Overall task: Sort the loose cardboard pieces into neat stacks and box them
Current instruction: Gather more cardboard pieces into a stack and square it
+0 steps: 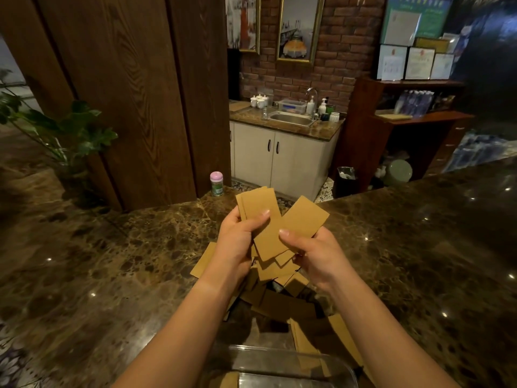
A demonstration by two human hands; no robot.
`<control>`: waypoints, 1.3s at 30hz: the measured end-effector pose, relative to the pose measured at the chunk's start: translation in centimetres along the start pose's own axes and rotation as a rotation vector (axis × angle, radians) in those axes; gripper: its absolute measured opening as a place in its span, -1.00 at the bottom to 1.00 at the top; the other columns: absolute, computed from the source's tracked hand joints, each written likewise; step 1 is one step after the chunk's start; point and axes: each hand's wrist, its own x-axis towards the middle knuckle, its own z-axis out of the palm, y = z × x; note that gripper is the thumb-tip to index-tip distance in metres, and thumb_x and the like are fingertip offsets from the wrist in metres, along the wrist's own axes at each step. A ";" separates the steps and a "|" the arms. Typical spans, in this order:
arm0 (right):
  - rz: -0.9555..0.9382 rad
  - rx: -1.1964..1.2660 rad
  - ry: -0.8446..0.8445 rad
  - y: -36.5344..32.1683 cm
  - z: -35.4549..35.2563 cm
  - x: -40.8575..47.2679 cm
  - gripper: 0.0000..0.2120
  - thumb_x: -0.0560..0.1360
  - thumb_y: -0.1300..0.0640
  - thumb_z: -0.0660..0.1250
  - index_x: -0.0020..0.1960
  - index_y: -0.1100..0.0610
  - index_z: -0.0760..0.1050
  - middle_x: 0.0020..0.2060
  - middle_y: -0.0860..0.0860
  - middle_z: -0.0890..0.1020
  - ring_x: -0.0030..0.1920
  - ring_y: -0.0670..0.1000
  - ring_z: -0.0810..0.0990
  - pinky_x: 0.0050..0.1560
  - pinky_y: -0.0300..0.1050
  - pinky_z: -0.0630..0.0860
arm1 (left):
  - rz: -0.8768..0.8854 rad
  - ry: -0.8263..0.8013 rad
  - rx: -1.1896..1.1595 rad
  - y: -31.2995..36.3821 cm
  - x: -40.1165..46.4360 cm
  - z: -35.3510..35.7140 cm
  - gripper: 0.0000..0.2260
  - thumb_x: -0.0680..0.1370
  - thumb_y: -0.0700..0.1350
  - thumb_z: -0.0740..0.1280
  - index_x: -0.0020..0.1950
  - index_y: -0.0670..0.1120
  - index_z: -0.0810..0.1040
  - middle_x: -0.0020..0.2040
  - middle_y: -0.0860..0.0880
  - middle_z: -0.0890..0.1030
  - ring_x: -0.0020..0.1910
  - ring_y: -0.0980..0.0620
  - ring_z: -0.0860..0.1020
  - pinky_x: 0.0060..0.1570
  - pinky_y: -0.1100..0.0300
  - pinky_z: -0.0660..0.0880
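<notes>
Cardboard pieces [275, 268] lie heaped loose on the marble surface [117, 261]; some held above the heap. Left hand [237, 242] fingers grasp a small stack [258, 208]; right hand [313, 254] fingers pinch one card [305, 217] beside it. Judged light, thin, stiff, prone to sliding apart: grip by the edges, square up. Clear box [282, 365] waits nearest the body.

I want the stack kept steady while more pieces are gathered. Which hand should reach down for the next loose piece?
Probably the right hand: it grips a single card, easily added to the left hand's stack, and hovers over the loose pile.
</notes>
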 end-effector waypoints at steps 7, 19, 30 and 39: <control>0.078 0.269 0.097 -0.6 -0.8 -0.3 -0.54 0.35 0.21 0.50 0.23 0.21 0.52 0.04 0.17 0.73 0.06 0.17 0.70 0.06 0.16 0.63 | -0.098 -0.001 -0.571 0.7 1.2 -1.4 -0.78 0.66 -0.20 0.14 0.25 -0.18 0.48 0.13 -0.21 0.69 0.10 -0.14 0.67 0.04 -0.15 0.57; 0.028 0.326 0.138 -1.3 -0.7 -0.3 -0.77 0.53 0.29 0.38 0.18 0.16 0.54 0.02 0.12 0.73 0.09 0.14 0.68 -0.04 0.05 0.62 | -0.114 -0.062 -0.493 -0.3 0.8 -1.6 -0.76 0.63 -0.04 0.19 0.27 0.06 0.51 -0.12 -0.15 0.65 -0.28 -0.08 0.60 -0.22 0.03 0.54; -0.083 0.039 0.073 -0.7 0.9 -0.4 -0.84 0.52 0.28 0.41 0.08 0.11 0.60 -0.07 0.03 0.76 -0.04 0.05 0.73 -0.17 -0.07 0.66 | -0.102 -0.131 -0.166 -1.4 0.1 -0.3 -0.61 0.56 -0.23 0.29 0.35 0.05 0.48 0.17 -0.21 0.66 0.07 -0.18 0.66 -0.04 -0.11 0.64; -0.045 0.092 0.163 -1.4 -0.1 -0.2 -0.82 0.58 0.25 0.26 0.11 0.02 0.52 0.06 0.11 0.67 0.02 0.11 0.66 -0.17 0.02 0.59 | -0.146 -0.077 -0.458 -1.4 1.3 -2.2 -0.58 0.53 -0.27 0.15 0.25 0.11 0.56 -0.11 -0.19 0.69 -0.27 -0.14 0.62 -0.25 -0.06 0.59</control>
